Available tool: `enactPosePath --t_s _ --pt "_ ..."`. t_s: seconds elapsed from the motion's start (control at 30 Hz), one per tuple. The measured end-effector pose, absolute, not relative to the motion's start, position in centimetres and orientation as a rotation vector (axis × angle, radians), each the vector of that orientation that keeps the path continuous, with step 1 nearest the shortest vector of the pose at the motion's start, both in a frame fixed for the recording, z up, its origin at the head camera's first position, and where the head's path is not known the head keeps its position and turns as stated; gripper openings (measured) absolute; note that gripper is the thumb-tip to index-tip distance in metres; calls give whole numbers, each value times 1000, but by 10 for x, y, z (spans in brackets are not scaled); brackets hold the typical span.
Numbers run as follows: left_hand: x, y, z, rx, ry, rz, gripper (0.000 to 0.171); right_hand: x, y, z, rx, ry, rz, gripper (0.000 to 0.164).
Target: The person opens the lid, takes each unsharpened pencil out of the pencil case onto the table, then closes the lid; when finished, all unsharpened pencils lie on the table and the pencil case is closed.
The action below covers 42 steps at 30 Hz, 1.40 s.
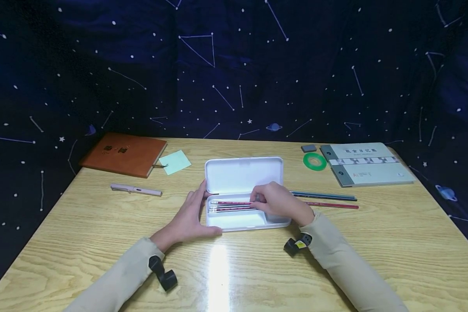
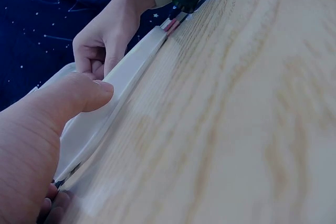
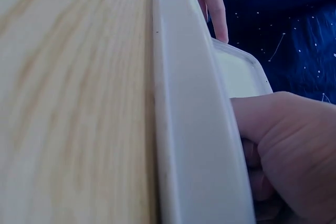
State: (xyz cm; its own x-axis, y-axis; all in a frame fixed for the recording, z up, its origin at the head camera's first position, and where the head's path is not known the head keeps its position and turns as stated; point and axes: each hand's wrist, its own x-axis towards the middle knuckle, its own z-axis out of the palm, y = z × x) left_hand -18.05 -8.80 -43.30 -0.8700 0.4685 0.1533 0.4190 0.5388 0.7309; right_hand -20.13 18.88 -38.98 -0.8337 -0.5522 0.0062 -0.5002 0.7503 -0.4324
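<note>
A white pencil case (image 1: pixel 238 222) lies with its lid (image 1: pixel 243 175) raised at the back. My left hand (image 1: pixel 189 216) holds its left end, thumb along the front edge and fingers toward the hinge corner. Inside, several pencils (image 1: pixel 228 209) with silver ends lie lengthwise in the rear compartment. My right hand (image 1: pixel 277 199) reaches over the right half and pinches a red pencil (image 1: pixel 234 203) between thumb and fingers. The hand hides the right part of those pencils. In the right wrist view, the case's white wall (image 3: pixel 197 98) covers the fingertips.
Blue and dark pencils (image 1: pixel 327 196) and a red pencil (image 1: pixel 335 205) lie right of the case. Behind them are green tape (image 1: pixel 306 161), a grey eraser (image 1: pixel 308 148) and a notebook (image 1: pixel 370 173). To the left are a brown notebook (image 1: pixel 128 160), green sticky notes (image 1: pixel 176 162) and a pen (image 1: pixel 136 190).
</note>
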Motion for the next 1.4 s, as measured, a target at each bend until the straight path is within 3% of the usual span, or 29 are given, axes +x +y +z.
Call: enactPosePath --t_s 0.4,1.0,1.4 --pt "-181 -87 -432 797 2703 1262 136 -191 202 -376 -875 2968 -594 10" --pt "-181 -88 -434 809 2703 1273 135 -149 326 -385 -429 3181 -528 6" --pt "-180 -88 -434 804 2714 1270 136 -141 360 -395 -471 3107 -641 9"
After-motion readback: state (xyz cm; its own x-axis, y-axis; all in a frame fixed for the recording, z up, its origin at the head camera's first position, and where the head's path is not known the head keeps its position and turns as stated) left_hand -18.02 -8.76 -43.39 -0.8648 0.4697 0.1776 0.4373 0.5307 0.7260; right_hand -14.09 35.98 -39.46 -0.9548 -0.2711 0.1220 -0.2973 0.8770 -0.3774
